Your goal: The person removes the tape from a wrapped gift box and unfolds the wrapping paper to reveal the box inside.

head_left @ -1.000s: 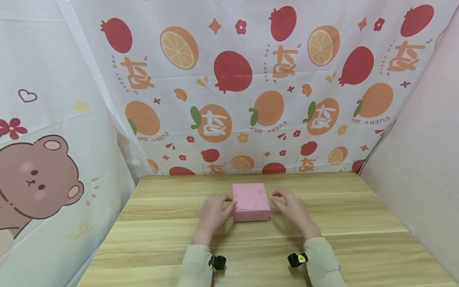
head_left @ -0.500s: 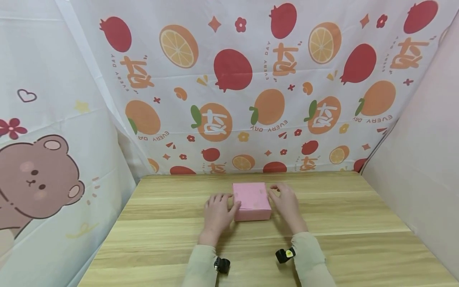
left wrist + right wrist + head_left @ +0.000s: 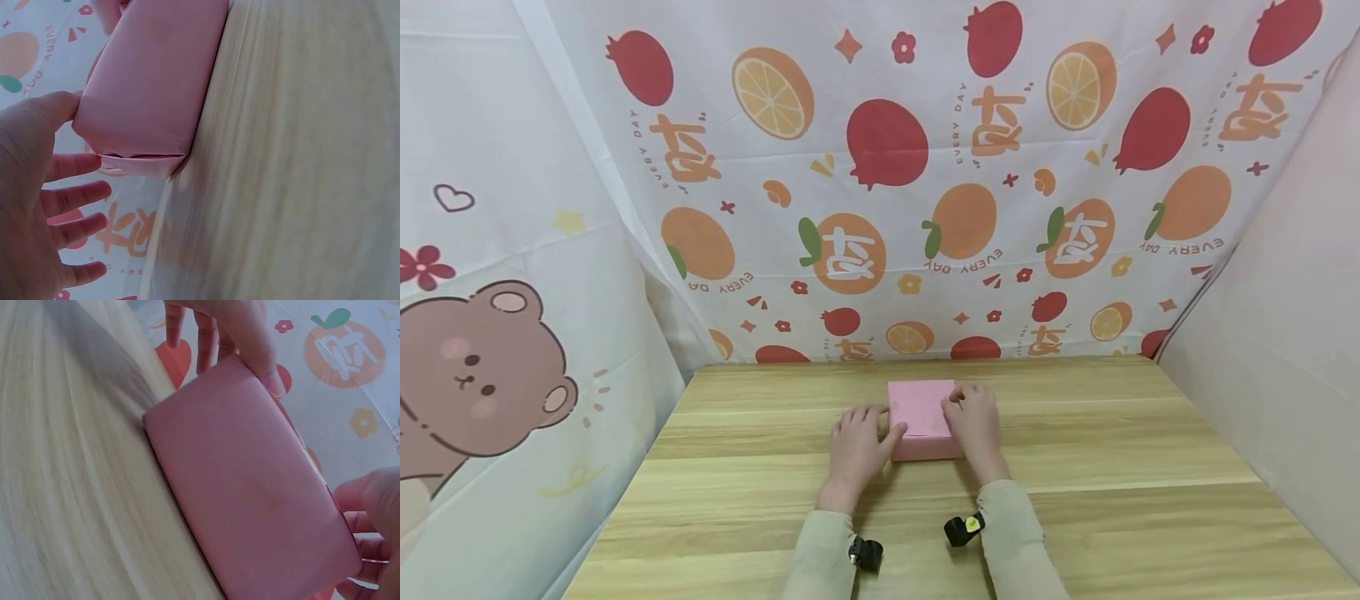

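Pink box (image 3: 917, 412) flat on the desk (image 3: 737, 500), centrally placed near the far edge, with a folded seam at its left end. At the near left corner, left hand (image 3: 853, 446), fingers (image 3: 75, 196) spread, thumb touching the top edge. Over the right edge, right hand (image 3: 976, 425), fingers bent; cannot tell whether pinching anything. Underneath, pale wood grain streaked from side to side. Behind, white cloth (image 3: 880, 17) printed with oranges, red fruit and flowers; leftward, bear-printed cloth (image 3: 482, 379); rightward, plain pale wall (image 3: 1285, 358).
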Tool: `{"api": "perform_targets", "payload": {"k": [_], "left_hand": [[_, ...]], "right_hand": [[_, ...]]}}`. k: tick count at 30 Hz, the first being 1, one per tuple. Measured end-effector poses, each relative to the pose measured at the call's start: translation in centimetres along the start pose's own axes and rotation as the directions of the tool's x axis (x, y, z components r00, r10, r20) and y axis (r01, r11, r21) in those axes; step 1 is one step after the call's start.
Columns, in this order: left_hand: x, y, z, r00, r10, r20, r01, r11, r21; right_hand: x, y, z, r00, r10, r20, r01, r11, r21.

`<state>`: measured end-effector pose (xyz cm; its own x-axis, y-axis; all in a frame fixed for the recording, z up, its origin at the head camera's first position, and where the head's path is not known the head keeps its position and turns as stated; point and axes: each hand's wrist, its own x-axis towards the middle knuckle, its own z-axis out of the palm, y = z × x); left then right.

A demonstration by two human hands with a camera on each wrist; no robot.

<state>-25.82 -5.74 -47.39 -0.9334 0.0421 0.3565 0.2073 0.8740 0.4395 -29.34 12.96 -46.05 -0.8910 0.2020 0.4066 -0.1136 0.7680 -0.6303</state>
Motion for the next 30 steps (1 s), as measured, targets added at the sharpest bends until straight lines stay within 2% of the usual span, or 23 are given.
{"api": "perform_targets", "payload": {"k": [6, 15, 19, 24, 30], "left_hand": [[-0.1, 0.0, -0.1, 1.0, -0.008, 0.008, 0.008, 1.0, -0.017], [-0.1, 0.1, -0.1, 0.999, -0.022, 0.025, 0.023, 0.999, -0.034], [-0.1, 0.1, -0.2, 0.999, -0.024, 0.028, 0.025, 0.999, -0.041], [-0.2, 0.1, -0.2, 1.0, -0.021, 0.022, 0.022, 0.999, -0.042], [-0.2, 0.0, -0.2, 1.0, -0.019, 0.025, 0.02, 0.999, -0.046]], "right_hand": [[-0.3, -0.6, 0.5, 0.997, 0.001, -0.072, -0.002, 1.0, -0.009], [-0.3, -1.2, 0.8, 0.995, 0.024, -0.097, -0.031, 0.997, -0.072], [-0.1, -1.3, 1.0, 0.996, 0.028, -0.081, -0.039, 0.99, -0.133], [-0.1, -1.6, 1.0, 0.999, 0.023, -0.026, -0.028, 0.974, -0.227], [-0.3, -2.2, 0.7, 1.0, 0.006, 0.008, -0.004, 0.963, -0.271]]}}
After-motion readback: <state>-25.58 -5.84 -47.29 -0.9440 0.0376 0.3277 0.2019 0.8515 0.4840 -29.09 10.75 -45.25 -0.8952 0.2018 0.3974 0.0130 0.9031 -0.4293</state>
